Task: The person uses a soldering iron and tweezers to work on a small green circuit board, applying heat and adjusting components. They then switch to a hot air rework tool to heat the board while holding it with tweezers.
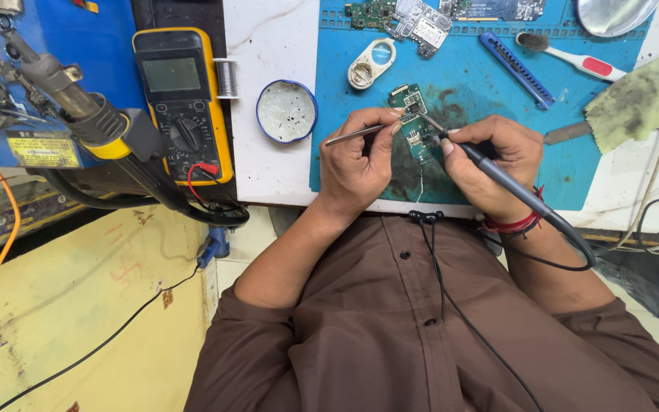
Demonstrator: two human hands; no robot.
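Head view: left hand [356, 156] pinches tweezers [360, 133], right hand [493, 164] grips a soldering iron [497, 172]; both tips meet from opposite sides on the small green board [415, 122], lying lengthwise near-to-far between them on the mat [490, 99].

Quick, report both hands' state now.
Left hand: closed on tweezers.
Right hand: closed on soldering iron, tip at green circuit board.

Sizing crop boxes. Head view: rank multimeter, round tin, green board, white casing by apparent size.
1. multimeter, plainly largest.
2. round tin.
3. green board and white casing look about alike; the hands hide part of the board, so no ranking between them.
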